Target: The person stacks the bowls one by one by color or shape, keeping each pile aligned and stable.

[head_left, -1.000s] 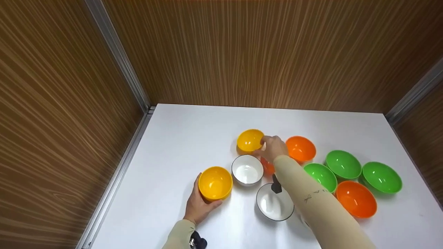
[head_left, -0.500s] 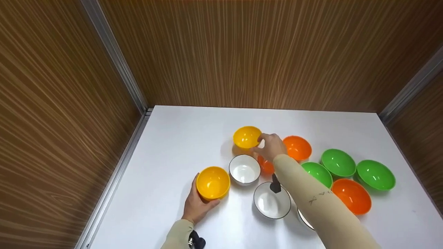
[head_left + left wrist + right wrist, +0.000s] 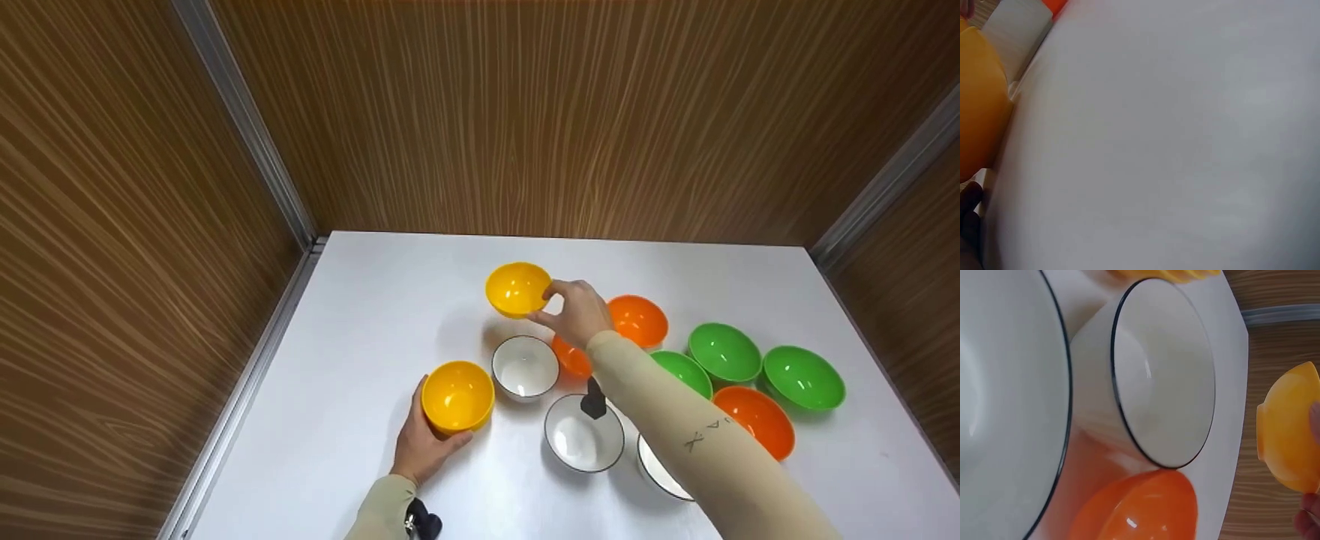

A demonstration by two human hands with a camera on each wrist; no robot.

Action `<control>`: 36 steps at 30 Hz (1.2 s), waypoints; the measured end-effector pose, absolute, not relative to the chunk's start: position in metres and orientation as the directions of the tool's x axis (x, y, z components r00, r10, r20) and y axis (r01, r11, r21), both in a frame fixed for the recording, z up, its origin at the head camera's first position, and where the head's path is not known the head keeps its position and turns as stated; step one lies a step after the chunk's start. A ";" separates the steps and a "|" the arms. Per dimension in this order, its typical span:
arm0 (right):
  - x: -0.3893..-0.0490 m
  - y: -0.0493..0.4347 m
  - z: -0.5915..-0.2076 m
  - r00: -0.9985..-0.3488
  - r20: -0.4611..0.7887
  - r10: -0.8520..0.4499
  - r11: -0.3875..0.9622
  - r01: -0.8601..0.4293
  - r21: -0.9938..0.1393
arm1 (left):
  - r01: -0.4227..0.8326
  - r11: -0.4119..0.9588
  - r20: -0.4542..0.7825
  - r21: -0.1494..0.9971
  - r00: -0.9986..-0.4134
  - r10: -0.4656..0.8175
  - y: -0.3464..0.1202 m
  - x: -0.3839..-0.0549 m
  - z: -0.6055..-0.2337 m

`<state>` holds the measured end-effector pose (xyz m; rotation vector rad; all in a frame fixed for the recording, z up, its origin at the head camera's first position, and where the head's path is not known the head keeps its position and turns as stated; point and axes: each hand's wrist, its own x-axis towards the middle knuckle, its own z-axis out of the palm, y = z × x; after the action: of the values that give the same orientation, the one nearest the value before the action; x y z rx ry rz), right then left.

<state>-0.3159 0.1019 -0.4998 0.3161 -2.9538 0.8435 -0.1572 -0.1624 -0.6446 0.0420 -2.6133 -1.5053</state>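
white table (image 3: 360,315): left hand (image 3: 421,444) curls round yellow bowl (image 3: 458,397); right hand (image 3: 579,313) pinches raised bowl (image 3: 514,289); slack pinch could drop it.

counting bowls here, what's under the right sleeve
Peeking past the sleeve: a green bowl, a white bowl and an orange bowl; their covered parts, and anything fully beneath, can't be seen.

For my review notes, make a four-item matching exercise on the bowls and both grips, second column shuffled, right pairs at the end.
Column one
1. Left grip
2. Right grip
3. Rightmost bowl in the head view
4. White bowls

Column two
A. Holds the raised yellow bowl
B. Dark-rimmed
C. Holds the nearer yellow bowl
D. Green

Right pairs: 1-C, 2-A, 3-D, 4-B
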 end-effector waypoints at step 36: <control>-0.252 0.059 -0.503 -0.614 0.347 -0.709 0.453 -0.773 -0.444 | 0.028 0.483 0.075 0.875 -0.994 -0.079 -0.167 -0.169 -0.647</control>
<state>-0.2521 0.0585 -0.5029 1.3223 -2.5814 0.8783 -0.1689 -0.1674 -0.6470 0.0446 -2.6134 -1.5455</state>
